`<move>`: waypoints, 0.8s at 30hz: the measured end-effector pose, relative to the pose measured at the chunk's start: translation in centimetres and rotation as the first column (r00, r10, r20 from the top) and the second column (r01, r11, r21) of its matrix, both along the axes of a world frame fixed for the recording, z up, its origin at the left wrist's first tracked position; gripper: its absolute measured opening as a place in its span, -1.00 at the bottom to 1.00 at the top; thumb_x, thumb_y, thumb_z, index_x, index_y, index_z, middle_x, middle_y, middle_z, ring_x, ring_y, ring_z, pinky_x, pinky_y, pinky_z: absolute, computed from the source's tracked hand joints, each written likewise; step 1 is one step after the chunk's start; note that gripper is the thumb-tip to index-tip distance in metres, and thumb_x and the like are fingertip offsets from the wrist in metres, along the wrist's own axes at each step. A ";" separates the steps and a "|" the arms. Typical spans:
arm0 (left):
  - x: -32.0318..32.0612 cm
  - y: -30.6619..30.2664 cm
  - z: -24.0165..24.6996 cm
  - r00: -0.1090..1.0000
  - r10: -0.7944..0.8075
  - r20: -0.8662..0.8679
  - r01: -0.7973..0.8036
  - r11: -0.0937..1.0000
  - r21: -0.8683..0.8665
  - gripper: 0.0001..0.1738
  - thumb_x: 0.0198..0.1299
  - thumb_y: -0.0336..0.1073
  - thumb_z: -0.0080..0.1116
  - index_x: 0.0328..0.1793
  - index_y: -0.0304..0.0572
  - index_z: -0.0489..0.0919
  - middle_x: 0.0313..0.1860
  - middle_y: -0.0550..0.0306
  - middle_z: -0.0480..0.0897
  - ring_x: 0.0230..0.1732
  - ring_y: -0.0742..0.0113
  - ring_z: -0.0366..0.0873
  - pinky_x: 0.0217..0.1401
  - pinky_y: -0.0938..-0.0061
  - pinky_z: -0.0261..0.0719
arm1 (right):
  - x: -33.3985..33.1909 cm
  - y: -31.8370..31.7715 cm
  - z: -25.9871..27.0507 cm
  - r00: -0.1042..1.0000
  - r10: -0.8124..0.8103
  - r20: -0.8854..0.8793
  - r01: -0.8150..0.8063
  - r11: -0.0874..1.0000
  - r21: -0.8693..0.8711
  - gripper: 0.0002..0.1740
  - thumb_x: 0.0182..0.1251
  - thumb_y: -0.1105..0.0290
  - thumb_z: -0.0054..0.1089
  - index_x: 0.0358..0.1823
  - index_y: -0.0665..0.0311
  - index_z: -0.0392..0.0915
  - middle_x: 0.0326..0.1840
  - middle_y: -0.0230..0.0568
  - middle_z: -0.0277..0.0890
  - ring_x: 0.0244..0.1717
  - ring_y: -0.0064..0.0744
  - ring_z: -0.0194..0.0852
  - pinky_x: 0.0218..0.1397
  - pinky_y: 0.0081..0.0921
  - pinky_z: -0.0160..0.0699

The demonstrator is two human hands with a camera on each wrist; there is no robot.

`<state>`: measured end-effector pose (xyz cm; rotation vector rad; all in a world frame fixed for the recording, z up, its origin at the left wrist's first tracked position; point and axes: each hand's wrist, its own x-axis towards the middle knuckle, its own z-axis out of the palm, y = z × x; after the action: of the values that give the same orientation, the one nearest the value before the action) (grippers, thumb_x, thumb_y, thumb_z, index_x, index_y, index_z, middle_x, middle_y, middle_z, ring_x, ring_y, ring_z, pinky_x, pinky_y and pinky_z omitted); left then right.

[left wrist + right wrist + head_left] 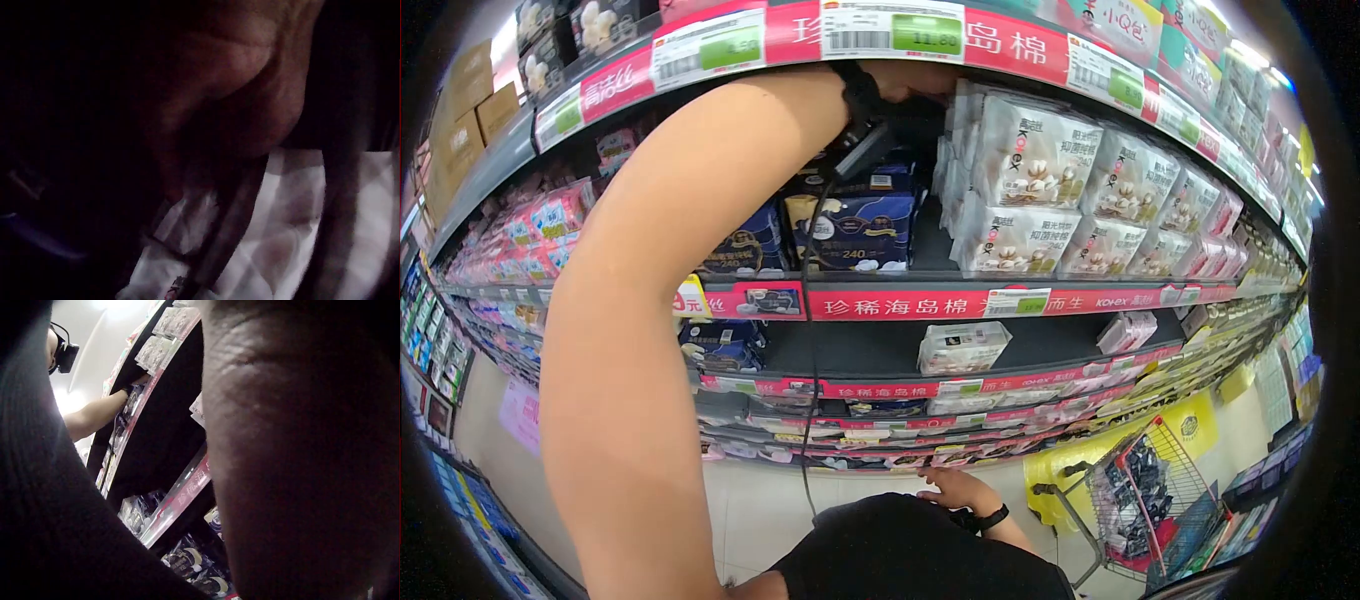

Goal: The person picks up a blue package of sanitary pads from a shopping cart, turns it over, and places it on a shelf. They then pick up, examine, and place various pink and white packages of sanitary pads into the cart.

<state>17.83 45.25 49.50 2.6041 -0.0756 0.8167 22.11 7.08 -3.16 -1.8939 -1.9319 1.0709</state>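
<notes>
In the head view the left arm stretches up across the shelf, and the left hand [915,80] reaches in under the top price rail, beside stacked white packs [1040,150]. Its fingers are mostly hidden there. The dark left wrist view shows the hand [231,81] over upright white packs [275,231]; whether it grips one cannot be made out. Low beside the body, the right hand [955,488] hangs near the lower shelves, fingers loosely bent and holding nothing visible. In the right wrist view that hand [300,444] fills the right side, blurred and dark.
Dark blue packs [860,230] stand left of the white ones. A single white pack [963,348] lies on the shelf below. A loaded shopping cart [1140,490] stands at lower right. A black cable [808,350] hangs from the left wrist across the shelf fronts.
</notes>
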 end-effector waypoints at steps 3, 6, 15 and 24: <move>0.2 0.0 0.0 0.998 -0.067 -0.012 0.066 0.996 -0.067 -0.63 0.37 -0.15 0.09 0.20 -0.19 0.56 0.08 -0.12 0.66 0.10 0.11 0.64 0.06 0.08 0.66 | 0.2 0.0 -0.3 1.000 0.014 0.008 -0.014 1.000 0.014 -0.34 0.40 -0.05 0.21 0.33 0.28 0.41 0.08 0.05 0.62 0.15 0.03 0.57 0.22 -0.17 0.54; 0.5 0.0 0.2 0.993 -0.114 -0.023 0.111 0.986 -0.122 -0.61 0.39 -0.14 0.08 0.22 -0.19 0.55 0.10 -0.11 0.65 0.11 0.11 0.63 0.06 0.08 0.67 | 0.4 0.3 -0.1 1.000 0.024 0.005 -0.024 0.999 0.027 -0.34 0.41 -0.05 0.19 0.32 0.29 0.41 0.10 0.05 0.61 0.16 0.04 0.56 0.23 -0.16 0.53; -0.5 -0.1 0.0 0.981 -0.190 -0.040 0.178 0.962 -0.208 -0.58 0.45 -0.11 0.06 0.30 -0.18 0.51 0.16 -0.10 0.63 0.16 0.13 0.61 0.08 0.07 0.69 | 1.1 0.7 -0.4 0.999 0.036 0.032 -0.037 0.999 0.027 -0.34 0.44 -0.08 0.10 0.31 0.32 0.37 0.16 0.22 0.56 0.19 0.20 0.52 0.23 -0.03 0.51; -1.8 0.1 -0.4 0.983 -0.183 -0.026 0.175 0.967 -0.187 -0.54 0.50 -0.07 0.03 0.36 -0.18 0.47 0.22 -0.09 0.60 0.23 0.11 0.57 0.16 0.08 0.64 | 1.0 1.1 1.0 0.997 0.056 0.054 -0.054 0.998 -0.033 -0.36 0.43 -0.09 0.12 0.28 0.29 0.39 0.14 0.23 0.57 0.17 0.20 0.53 0.21 -0.05 0.52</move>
<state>16.03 45.40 49.07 2.3983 -0.2095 0.6699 23.09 8.20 -2.13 -1.9156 -2.0200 1.0815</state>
